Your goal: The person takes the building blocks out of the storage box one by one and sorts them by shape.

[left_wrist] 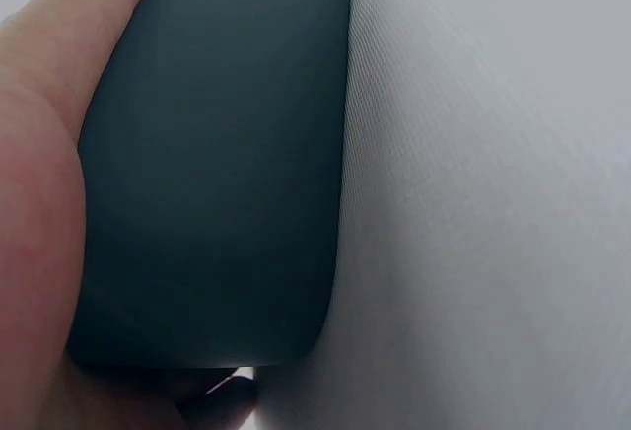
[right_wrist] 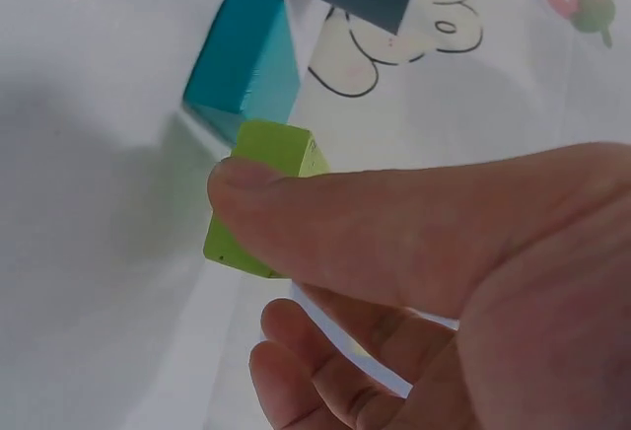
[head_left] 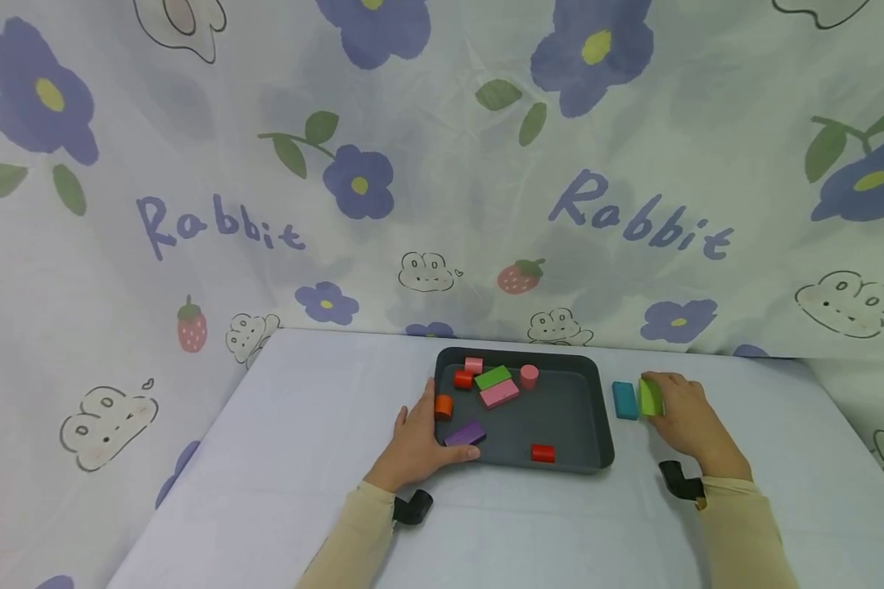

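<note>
At the near left corner of a dark grey tray (head_left: 567,417), my left hand (head_left: 412,448) holds the tray, thumb along the front rim and fingers along the left side. The tray's wall (left_wrist: 217,174) fills much of the left wrist view. Right of the tray, my right hand (head_left: 688,415) pinches a light green block (right_wrist: 261,149) between thumb and fingers. Just left of that block, a teal block (head_left: 625,401) rests on the table, apart from the tray. Whether the green block touches the table I cannot tell.
Inside the tray lie a purple block (head_left: 466,434), a green block (head_left: 493,377), a pink block (head_left: 499,394), a pink cylinder (head_left: 529,376) and several small red, orange and pink pieces. A patterned cloth (head_left: 427,221) hangs behind the white table (head_left: 324,401).
</note>
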Motion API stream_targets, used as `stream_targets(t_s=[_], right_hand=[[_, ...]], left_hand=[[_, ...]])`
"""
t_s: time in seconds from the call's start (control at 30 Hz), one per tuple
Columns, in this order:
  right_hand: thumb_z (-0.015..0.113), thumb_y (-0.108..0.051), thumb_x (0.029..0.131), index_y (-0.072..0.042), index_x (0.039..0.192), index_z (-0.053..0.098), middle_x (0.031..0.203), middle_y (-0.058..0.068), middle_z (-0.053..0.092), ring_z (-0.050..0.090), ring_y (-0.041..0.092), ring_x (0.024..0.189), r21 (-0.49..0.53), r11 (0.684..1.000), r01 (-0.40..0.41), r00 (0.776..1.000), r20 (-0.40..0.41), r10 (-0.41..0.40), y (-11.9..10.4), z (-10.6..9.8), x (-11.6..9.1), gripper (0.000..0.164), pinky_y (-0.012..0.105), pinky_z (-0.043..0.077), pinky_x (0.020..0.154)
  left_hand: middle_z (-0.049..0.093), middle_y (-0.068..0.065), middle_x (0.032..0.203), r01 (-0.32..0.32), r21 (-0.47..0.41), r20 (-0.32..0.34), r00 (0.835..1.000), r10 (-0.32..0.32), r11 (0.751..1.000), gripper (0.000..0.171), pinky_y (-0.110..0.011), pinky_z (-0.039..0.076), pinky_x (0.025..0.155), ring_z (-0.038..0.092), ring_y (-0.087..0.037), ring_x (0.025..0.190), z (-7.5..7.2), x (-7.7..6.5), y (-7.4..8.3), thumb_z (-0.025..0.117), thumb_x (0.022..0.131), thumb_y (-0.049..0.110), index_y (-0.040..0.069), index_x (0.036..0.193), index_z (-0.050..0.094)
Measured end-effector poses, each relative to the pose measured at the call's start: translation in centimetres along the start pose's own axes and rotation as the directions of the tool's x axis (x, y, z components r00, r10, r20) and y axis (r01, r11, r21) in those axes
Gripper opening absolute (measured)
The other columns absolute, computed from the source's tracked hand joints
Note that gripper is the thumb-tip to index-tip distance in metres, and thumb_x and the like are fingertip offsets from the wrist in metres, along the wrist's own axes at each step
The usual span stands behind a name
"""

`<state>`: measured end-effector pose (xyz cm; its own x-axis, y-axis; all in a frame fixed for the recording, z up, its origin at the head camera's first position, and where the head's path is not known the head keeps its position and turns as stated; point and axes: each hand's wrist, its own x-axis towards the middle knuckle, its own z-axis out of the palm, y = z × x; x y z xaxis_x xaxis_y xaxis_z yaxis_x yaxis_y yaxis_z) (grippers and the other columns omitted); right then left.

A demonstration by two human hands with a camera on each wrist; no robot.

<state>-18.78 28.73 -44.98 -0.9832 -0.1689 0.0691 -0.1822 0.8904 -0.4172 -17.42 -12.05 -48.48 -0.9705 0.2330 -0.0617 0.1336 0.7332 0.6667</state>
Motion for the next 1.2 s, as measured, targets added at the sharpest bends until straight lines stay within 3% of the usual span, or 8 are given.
stream_targets(t_s=[0.53, 0.83, 1.2], right_hand=[[0.068, 0.009, 0.078, 0.016, 0.13, 0.05, 0.128, 0.042, 0.049, 0.047, 0.056, 0.113, -0.03, 0.999, 0.016, 1.0, 0.008, -0.016, 0.9, 0.9, 0.2, 0.056, 0.069, 0.037, 0.096], [0.067, 0.01, 0.08, 0.015, 0.134, 0.047, 0.132, 0.043, 0.045, 0.044, 0.06, 0.113, -0.005, 0.999, -0.04, 0.998, 0.046, 0.04, 0.9, 1.1, 0.2, 0.058, 0.071, 0.04, 0.095], [0.063, 0.012, 0.08, 0.015, 0.135, 0.046, 0.132, 0.043, 0.045, 0.046, 0.059, 0.115, 0.014, 1.0, -0.011, 0.999, 0.052, 0.01, 1.1, 1.3, 0.3, 0.057, 0.071, 0.039, 0.095]], left_hand=[[0.023, -0.017, 0.164, -0.002, -0.006, 0.001, 1.0, 0.002, 1.0, 0.132, -0.06, 0.001, 0.12, 0.031, -0.033, 0.148, 0.1, 0.2, 0.0, 0.082, 0.073, 0.062, 0.001, 0.161, 0.005], [0.024, -0.018, 0.164, -0.007, -0.01, 0.007, 1.0, 0.007, 1.0, 0.132, -0.061, 0.001, 0.12, 0.031, -0.033, 0.147, -0.1, 0.0, 0.2, 0.082, 0.073, 0.062, 0.0, 0.16, 0.005], [0.024, -0.018, 0.164, -0.01, -0.008, 0.004, 1.0, 0.01, 1.0, 0.132, -0.061, 0.001, 0.12, 0.03, -0.033, 0.148, -0.2, -0.1, 0.2, 0.082, 0.073, 0.062, 0.0, 0.16, 0.005]])
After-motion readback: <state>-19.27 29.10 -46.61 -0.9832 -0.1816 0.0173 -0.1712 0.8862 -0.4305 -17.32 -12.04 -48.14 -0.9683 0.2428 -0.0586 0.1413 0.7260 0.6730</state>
